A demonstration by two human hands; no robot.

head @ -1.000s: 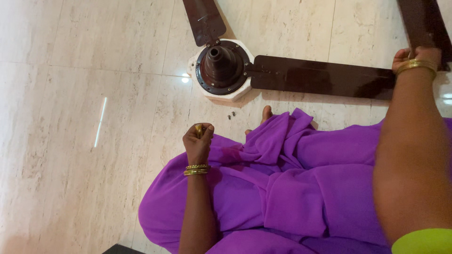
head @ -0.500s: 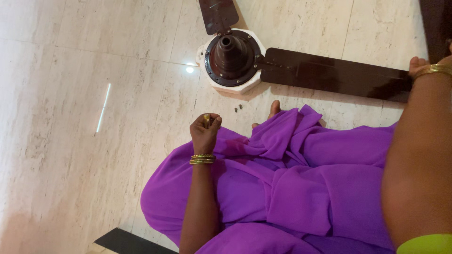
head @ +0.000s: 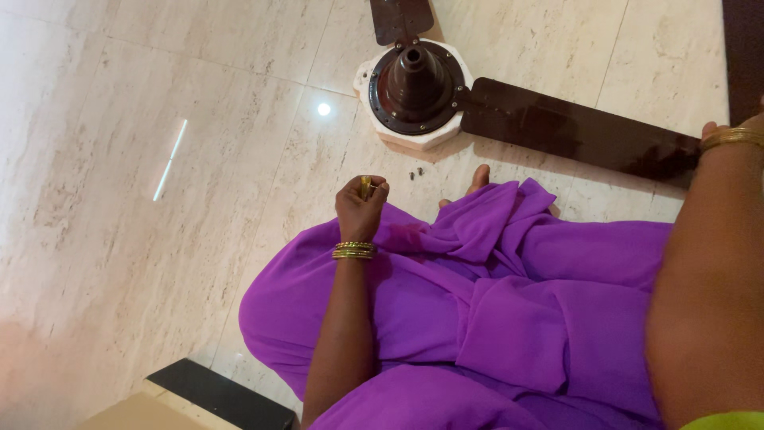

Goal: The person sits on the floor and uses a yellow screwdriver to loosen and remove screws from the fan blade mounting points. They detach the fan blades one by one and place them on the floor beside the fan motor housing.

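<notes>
Head view shows you seated on a polished pale stone floor [head: 119,199], its tiles glossy enough to mirror a ceiling light as a bright spot beside the fan; a dark step or ledge [head: 219,394] sits at the bottom edge, and little else of the room can be seen. Before you lies a brown ceiling fan [head: 415,84], its motor resting on a white block, one long blade [head: 573,131] running toward your right hand [head: 728,131], which sits at the blade's far tip; only the wrist and bangles show, so you cannot tell whether it grips or merely rests. Purple cloth [head: 493,310] covers your lap. Your left hand [head: 360,205] is closed around a small yellowish tool [head: 366,187], fingers curled tight. Two tiny screws [head: 416,173] lie loose on the tile just below the motor, near your toes. Those are likely the first thing to go astray: a sweep of cloth or foot could roll them off across the slick floor. Pressing on the blade tip might tilt the motor off its block.
</notes>
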